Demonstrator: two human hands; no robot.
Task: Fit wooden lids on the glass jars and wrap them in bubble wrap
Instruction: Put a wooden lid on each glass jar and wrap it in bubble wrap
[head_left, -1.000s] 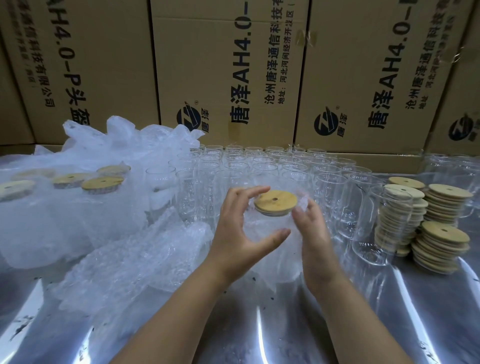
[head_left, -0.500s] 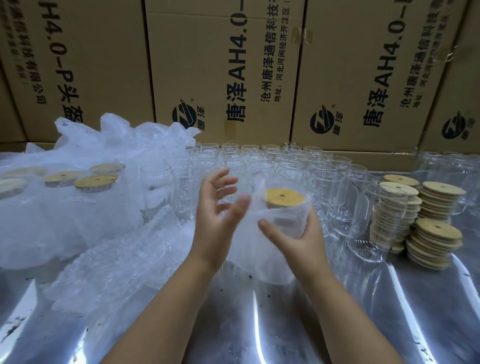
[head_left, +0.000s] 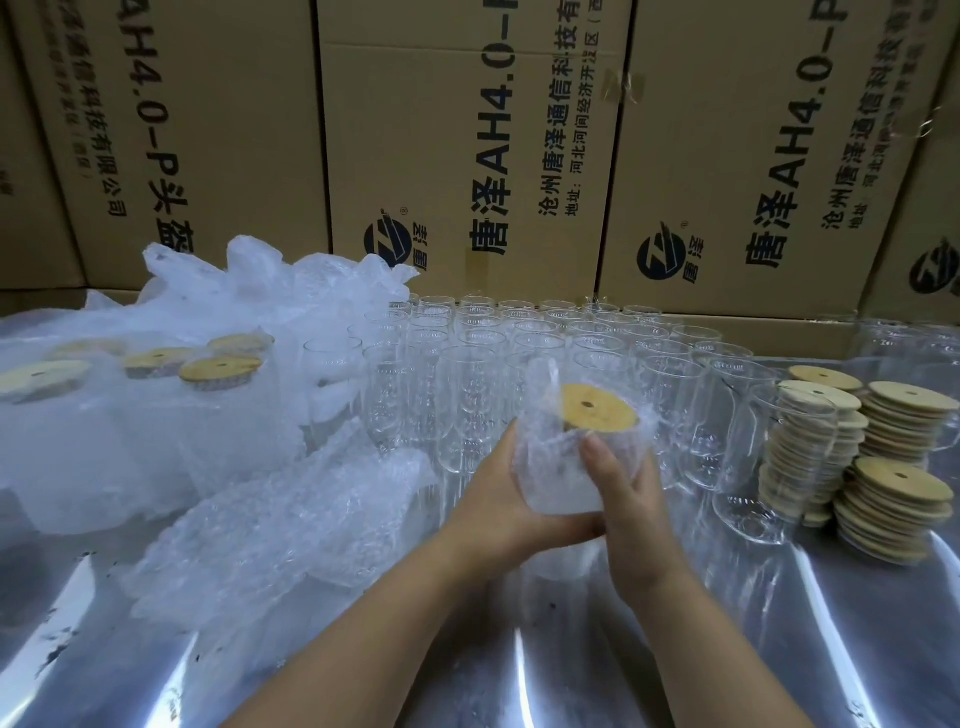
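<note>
A glass jar (head_left: 566, 478) with a round wooden lid (head_left: 597, 408) is held above the table, tilted, with bubble wrap around its body. My left hand (head_left: 498, 504) cups the jar's left side and bottom. My right hand (head_left: 628, 499) grips its right side, thumb over the wrap below the lid. Several bare glass jars (head_left: 519, 353) stand in rows behind. Stacks of wooden lids (head_left: 893, 467) sit at the right. Wrapped, lidded jars (head_left: 218, 395) stand at the left.
A loose sheet of bubble wrap (head_left: 280, 519) lies on the shiny metal table (head_left: 519, 665) left of my hands. More crumpled wrap (head_left: 270, 280) rises behind the wrapped jars. Cardboard boxes (head_left: 467, 156) wall off the back.
My left hand, which was open and off the jar, has closed back under the jar. The jar has tilted and the wrap now covers its body.
</note>
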